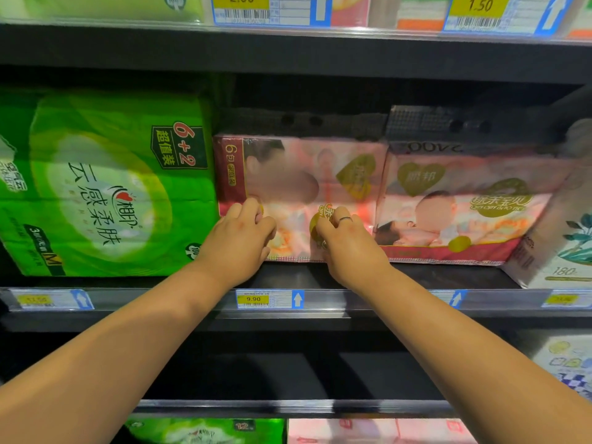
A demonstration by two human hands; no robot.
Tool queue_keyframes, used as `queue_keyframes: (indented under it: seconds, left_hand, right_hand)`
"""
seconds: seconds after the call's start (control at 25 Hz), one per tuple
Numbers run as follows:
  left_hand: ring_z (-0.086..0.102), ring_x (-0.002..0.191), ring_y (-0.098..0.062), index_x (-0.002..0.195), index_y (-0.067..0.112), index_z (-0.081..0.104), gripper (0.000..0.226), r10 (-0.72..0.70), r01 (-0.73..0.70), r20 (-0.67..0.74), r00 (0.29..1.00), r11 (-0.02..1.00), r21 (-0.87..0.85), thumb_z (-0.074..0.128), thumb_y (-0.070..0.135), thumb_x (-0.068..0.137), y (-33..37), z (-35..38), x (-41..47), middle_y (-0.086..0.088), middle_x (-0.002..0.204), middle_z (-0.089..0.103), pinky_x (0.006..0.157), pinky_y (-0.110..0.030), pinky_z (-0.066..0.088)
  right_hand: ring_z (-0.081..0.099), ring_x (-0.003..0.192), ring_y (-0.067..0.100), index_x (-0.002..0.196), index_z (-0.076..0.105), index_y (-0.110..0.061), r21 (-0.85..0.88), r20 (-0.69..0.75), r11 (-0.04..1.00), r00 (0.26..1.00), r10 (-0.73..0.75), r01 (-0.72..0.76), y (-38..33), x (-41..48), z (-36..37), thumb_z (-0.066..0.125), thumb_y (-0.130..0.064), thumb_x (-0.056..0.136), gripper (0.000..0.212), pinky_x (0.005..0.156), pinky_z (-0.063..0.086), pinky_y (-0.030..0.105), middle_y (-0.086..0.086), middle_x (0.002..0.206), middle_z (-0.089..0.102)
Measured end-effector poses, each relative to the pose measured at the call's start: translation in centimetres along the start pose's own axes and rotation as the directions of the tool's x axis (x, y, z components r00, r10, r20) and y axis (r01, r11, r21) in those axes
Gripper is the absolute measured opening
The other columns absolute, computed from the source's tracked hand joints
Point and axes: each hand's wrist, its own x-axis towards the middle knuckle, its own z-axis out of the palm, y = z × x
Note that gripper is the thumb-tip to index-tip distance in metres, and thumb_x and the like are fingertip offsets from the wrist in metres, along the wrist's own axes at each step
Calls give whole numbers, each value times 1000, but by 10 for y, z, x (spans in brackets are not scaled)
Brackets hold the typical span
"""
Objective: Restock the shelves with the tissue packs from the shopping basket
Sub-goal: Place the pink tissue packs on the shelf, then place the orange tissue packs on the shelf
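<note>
Our left hand [238, 238] and right hand [347, 243] rest on the front of the pink tissue pack [298, 174], fingers bent against its wrap; we cannot tell whether they pinch the film. The pack stands on the middle shelf [298, 277], between the green pack [105, 187] and a second pink pack [461, 203]. We should push low and evenly until its face lines up with its neighbours, without crushing it

Large green plastic-wrapped tissue pack [105, 187] cut off by left edge; white leaf-print tissue pack [563, 238] by right edge. Far-left yellow price tag [33, 299] blurred, unreadable. On left hand [238, 238] and right hand [347, 241], fingertips tucked out of sight against pink plastic-wrapped tissue pack [301, 174] – grip unclear.
</note>
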Motion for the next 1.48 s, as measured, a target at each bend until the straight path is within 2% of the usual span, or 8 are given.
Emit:
queue_keyframes:
  seconds: [0.2,0.4,0.48,0.72,0.84,1.0,1.28,1.48]
  left_hand:
    - [49,78,-33,94,13,62,31,-22,22,-19,1000,999,32,78,26,70,6,0,-2,-13,94,46,59,-40,49]
    - [53,98,-30,123,24,56,48,-49,49,37,998,999,-3,65,46,81,13,-12,-14,-5,111,52,84,-39,43]
    - [51,109,-28,129,26,52,53,-54,55,46,997,998,-33,63,48,81,16,-17,-19,-3,120,51,93,-39,40]
    - [44,125,-30,135,17,46,64,27,-42,-108,994,989,-144,65,43,79,35,-30,-46,-9,135,47,107,-47,34]
    - [40,129,-30,137,17,42,67,79,-106,-140,987,976,-193,54,47,79,51,-32,-64,-10,140,44,111,-43,27]
    - [33,135,-28,141,19,36,71,158,-179,-92,983,933,-311,59,48,80,76,-28,-93,-8,146,38,114,-44,24]
    - [38,135,-29,138,12,47,65,316,-305,-65,946,809,-503,58,44,83,133,9,-166,-11,143,45,116,-45,23]
    - [41,131,-32,136,13,42,69,457,-324,122,881,771,-549,63,45,78,187,49,-196,-13,141,45,111,-47,30]
  right_hand:
    - [47,106,33,118,53,-11,49,67,999,998,-3,-1,4,-5,-7,64,-17,85,35,75,44,36,12,119,43]
    - [46,112,31,123,49,-15,156,88,982,992,90,-103,-3,-17,-10,59,-36,92,39,83,48,42,9,123,41]
    - [46,115,33,128,48,-15,123,72,983,990,125,-133,-10,-29,-10,56,-44,92,46,85,49,45,11,125,44]
    - [46,126,37,135,52,-21,-69,-188,976,963,192,-208,-28,-79,-13,59,-54,84,62,102,38,57,14,135,52]
    - [37,135,37,141,47,-25,-100,-201,956,946,253,-277,-35,-110,-14,58,-55,84,65,109,28,61,13,144,45]
    - [32,138,41,141,46,-26,-123,-217,920,915,342,-373,-49,-163,-7,53,-56,83,66,107,26,62,15,148,42]
    - [37,136,39,141,47,-27,-150,-61,818,831,552,-555,-64,-283,31,41,-61,85,66,105,34,62,11,150,41]
    - [43,128,45,136,53,-24,-167,87,680,676,732,-714,-61,-366,70,51,-61,81,66,100,39,61,17,147,43]
